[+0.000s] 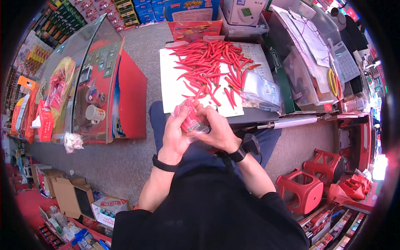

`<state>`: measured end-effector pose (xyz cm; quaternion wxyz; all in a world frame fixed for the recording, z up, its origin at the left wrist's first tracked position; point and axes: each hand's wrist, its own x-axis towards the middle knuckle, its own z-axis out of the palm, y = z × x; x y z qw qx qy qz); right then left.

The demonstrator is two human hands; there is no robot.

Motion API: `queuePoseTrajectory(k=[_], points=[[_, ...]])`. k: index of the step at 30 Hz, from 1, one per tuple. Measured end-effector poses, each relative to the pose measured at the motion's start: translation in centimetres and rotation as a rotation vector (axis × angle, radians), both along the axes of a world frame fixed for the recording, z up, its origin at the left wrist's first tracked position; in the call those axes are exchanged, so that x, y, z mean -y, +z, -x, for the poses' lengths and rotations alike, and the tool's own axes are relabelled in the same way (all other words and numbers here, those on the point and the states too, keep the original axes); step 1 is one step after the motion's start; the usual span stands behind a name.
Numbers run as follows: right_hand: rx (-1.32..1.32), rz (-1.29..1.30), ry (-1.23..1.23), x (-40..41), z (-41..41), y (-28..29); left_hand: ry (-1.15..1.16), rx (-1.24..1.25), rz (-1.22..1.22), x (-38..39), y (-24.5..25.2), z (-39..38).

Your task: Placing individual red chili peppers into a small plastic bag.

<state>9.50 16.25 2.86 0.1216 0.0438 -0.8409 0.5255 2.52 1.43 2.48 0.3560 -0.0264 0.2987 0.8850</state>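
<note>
Between my hands is a clear plastic bag point(191, 121) with red chili peppers inside, held over my lap at the table's near edge. My left hand point(175, 132) grips the bag's left side, thumb on top. On the other side, my right hand point(218, 128) has its fingers bent against the bag; they partly hide its lower end. Beyond my hands, a heap of loose red chili peppers point(209, 61) spreads over a white board point(168, 75). A stack of clear plastic bags point(262, 89) lies right of the peppers.
At left stands a glass display counter point(131, 93) with a mug point(95, 114) inside. To the right, a plastic bin point(312, 90) bears a clipboard, scissors point(333, 82) and a calculator point(345, 62). Red plastic stools point(301, 190) stand at lower right, cardboard boxes point(67, 197) at lower left.
</note>
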Motion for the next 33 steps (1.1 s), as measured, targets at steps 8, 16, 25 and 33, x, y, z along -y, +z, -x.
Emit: queuePoseTrajectory(k=[8, 16, 25, 33], points=[[-0.162, -0.122, -0.09, -0.4, -0.3, -1.7, -0.152, -0.225, 0.127, 0.8, 0.1, 0.1], [-0.198, -0.056, -0.049, -1.0, -1.3, -1.6, -0.14, -0.42, 0.209, 1.9, 0.7, 0.4], [-0.095, 0.261, -0.172, -0.5, -1.4, -3.0, -0.106, -0.428, 0.201, 0.7, 1.0, 0.5], [0.041, 0.555, -0.164, -0.6, -1.6, -3.3, -0.114, -0.487, 0.09, 0.6, 0.5, 0.0]])
